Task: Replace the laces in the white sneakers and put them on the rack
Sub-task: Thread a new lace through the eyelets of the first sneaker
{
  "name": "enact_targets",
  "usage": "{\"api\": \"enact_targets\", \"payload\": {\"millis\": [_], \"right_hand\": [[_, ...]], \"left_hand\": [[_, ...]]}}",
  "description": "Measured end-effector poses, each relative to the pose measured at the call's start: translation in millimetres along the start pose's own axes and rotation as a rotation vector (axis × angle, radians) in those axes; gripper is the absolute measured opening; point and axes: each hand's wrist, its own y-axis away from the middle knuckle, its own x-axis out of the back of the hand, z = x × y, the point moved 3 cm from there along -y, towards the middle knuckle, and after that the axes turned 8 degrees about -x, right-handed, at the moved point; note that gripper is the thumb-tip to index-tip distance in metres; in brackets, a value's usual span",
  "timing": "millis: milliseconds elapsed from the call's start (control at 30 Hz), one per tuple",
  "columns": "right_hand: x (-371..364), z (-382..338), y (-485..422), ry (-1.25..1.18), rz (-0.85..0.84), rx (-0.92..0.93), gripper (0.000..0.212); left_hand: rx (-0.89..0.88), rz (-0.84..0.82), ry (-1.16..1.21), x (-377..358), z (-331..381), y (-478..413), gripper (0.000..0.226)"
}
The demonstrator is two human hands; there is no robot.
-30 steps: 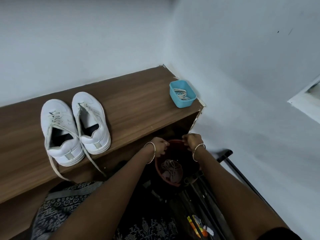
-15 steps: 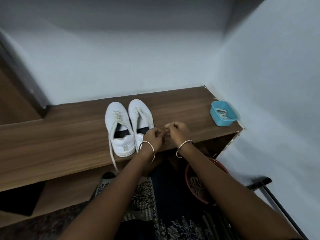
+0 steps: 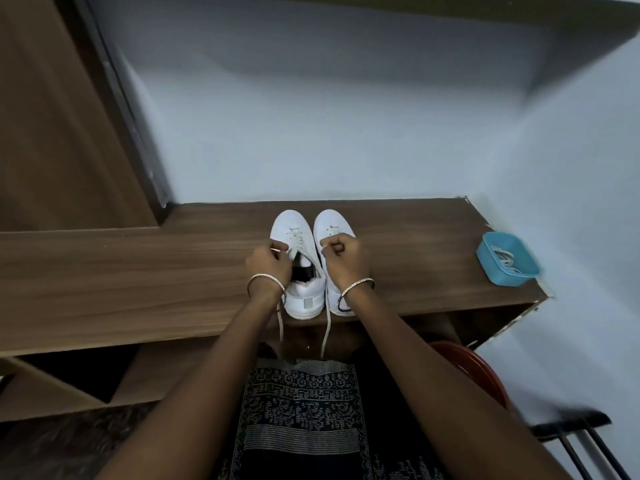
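Observation:
Two white sneakers stand side by side on the wooden rack top (image 3: 138, 278), toes toward the wall. My left hand (image 3: 268, 265) sits at the left side of the left sneaker (image 3: 294, 237), its fingers curled on the lace near the tongue. My right hand (image 3: 341, 258) lies over the right sneaker (image 3: 330, 225), fingers curled on lacing. Two loose lace ends (image 3: 325, 334) hang over the rack's front edge. A blue tub (image 3: 507, 259) at the right end holds light laces.
A red-brown basin (image 3: 474, 368) sits low on the right beneath the rack's end. Black rods (image 3: 581, 445) lean at the bottom right. White walls close the back and right; a wooden panel (image 3: 52, 116) rises on the left. Open shelf compartments lie under the top.
Both hands left the red-brown basin and came up onto the sneakers, then spread apart to one shoe each. The view swung left, centring the shoes.

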Motion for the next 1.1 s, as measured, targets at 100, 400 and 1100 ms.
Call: {"api": "enact_targets", "payload": {"millis": [100,400,1100], "right_hand": [[-17,-4,-4,0.108,-0.055,0.046,0.019],[-45,1,-28,0.321,-0.117,0.121,0.018],[-31,6,-41,0.229,-0.130,0.036,0.010]], "left_hand": [[-0.004,-0.005,-0.056,4,-13,-12,0.022],[-0.223,-0.153,-0.179,-15,-8,-36,0.015],[-0.231,0.011,-0.253,-15,-38,-38,0.013]]}}
